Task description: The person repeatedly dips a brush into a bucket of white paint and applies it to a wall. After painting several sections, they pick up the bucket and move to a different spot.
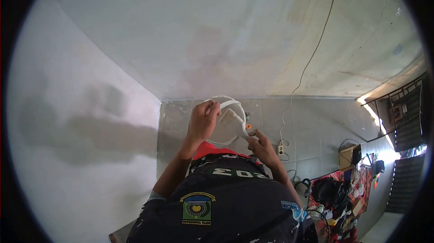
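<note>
A round white-rimmed bucket (219,143) is in front of me, low before my body, with pale liquid like paint inside. My left hand (204,120) is closed at its upper left, on the white curved bucket handle (229,103). My right hand (263,147) is closed at the bucket's right side, around the handle end of what looks like a paintbrush. The wide, whitish head of the paintbrush (231,119) shows over the bucket opening. My fingers partly hide the grip of both.
A patchy painted wall (226,39) rises ahead and a white wall (68,152) at left. A cable runs down to a power socket block (280,150) on the grey tiled floor (312,125). At right, clothes and clutter lie on a red mat (327,177), near a cardboard box (346,156).
</note>
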A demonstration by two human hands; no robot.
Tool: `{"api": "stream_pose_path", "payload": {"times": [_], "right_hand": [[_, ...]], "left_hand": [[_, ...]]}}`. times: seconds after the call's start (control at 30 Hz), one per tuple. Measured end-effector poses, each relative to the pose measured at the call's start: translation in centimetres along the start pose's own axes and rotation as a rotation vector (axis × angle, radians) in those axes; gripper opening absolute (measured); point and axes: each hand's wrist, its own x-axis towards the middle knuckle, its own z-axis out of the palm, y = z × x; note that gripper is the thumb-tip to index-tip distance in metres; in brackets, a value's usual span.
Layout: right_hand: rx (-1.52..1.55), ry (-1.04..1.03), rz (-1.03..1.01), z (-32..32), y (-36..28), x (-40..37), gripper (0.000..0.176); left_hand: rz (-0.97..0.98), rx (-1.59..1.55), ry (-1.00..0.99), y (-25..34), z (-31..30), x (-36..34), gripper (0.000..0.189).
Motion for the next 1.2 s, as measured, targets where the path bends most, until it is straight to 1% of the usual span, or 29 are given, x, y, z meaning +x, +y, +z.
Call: {"api": "stream_pose_path", "payload": {"times": [0.03, 0.1, 0.13, 0.2, 0.23, 0.3, 0.33, 0.4, 0.43, 0.5, 0.53, 0.6, 0.63, 0.7, 0.73, 0.8, 0.83, 0.9, 1.03, 1.1, 1.13, 1.2], "right_hand": [[-0.006, 0.001, -0.002, -0.1, -0.1, 0.1, 0.019], [0.134, -0.049, -0.025, -0.3, 0.1, -0.1, 0.018], [0.133, -0.046, -0.026, -0.4, 0.5, 0.1, 0.018], [0.279, -0.052, 0.033, -0.4, 1.8, 0.5, 0.016], [0.275, -0.045, 0.037, -0.3, 2.4, 0.6, 0.016], [0.117, 0.125, -0.138, 0.4, 2.8, 0.4, 0.015], [0.115, 0.132, -0.131, 0.6, 2.8, 0.3, 0.015], [-0.206, 0.361, -0.24, 0.9, 2.1, 0.0, 0.018], [-0.211, 0.361, -0.229, 0.7, 1.5, -0.2, 0.018], [-0.418, 0.37, -0.127, 0.4, 0.0, 0.0, 0.021], [-0.419, 0.367, -0.118, 0.2, 0.1, 0.1, 0.021], [-0.434, 0.386, -0.254, 0.0, 0.3, 1.4, 0.022], [-0.434, 0.389, -0.257, 0.0, 0.2, 2.0, 0.022], [-0.379, 0.299, -0.156, -0.5, 0.0, 3.1, 0.024], [-0.377, 0.304, -0.149, -0.6, 0.1, 3.6, 0.024], [-0.361, 0.309, -0.225, -1.1, 0.1, 5.0, 0.025], [-0.366, 0.322, -0.229, -1.2, -0.1, 5.8, 0.025], [-0.31, 0.327, -0.184, -1.4, -0.8, 6.2, 0.025], [-0.243, 0.364, -0.227, -2.6, -1.9, 8.4, 0.026], [-0.117, 0.284, -0.079, -3.0, -3.9, 8.5, 0.025], [-0.117, 0.304, -0.082, -3.4, -4.1, 9.0, 0.025], [0.317, 0.206, -0.051, -3.8, -4.3, 10.1, 0.023]], "left_hand": [[0.002, -0.005, 0.002, 0.0, 0.1, 0.1, 0.036], [-0.03, -0.03, -0.007, 0.1, 0.3, 0.3, 0.038], [-0.028, -0.033, -0.01, 0.1, 0.2, 0.5, 0.038], [-0.044, -0.063, -0.018, -0.1, 0.2, 0.8, 0.039], [-0.045, -0.069, -0.024, -0.3, 0.3, 1.0, 0.039], [-0.01, -0.081, -0.011, -0.5, 0.5, 1.2, 0.039], [-0.015, -0.087, -0.019, -0.6, 0.7, 1.3, 0.039], [-0.01, -0.161, -0.017, -1.0, 1.1, 1.6, 0.039], [-0.02, -0.166, -0.02, -1.2, 1.4, 1.8, 0.039], [-0.011, -0.248, 0.027, -1.1, 1.8, 2.5, 0.039], [-0.021, -0.25, 0.025, -1.1, 2.0, 2.7, 0.039], [-0.041, -0.209, -0.014, -1.7, 2.1, 3.8, 0.039], [-0.036, -0.21, -0.015, -2.2, 2.1, 4.4, 0.039], [-0.033, -0.195, -0.026, -2.8, 2.0, 5.8, 0.04], [-0.037, -0.196, -0.033, -3.0, 1.7, 6.4, 0.04], [-0.048, -0.172, -0.042, -3.1, 1.2, 8.0, 0.04], [-0.039, -0.179, -0.049, -3.5, 1.0, 9.1, 0.04], [-0.024, -0.306, -0.053, -4.5, 1.3, 10.2, 0.039], [-0.022, -0.264, -0.065, -4.9, 1.4, 13.4, 0.038], [0.003, -0.294, -0.065, -5.3, 1.3, 14.2, 0.036], [0.012, -0.299, -0.082, -5.9, 1.4, 14.9, 0.036], [-0.103, -0.348, -0.04, -8.1, 1.6, 16.7, 0.033]]}}
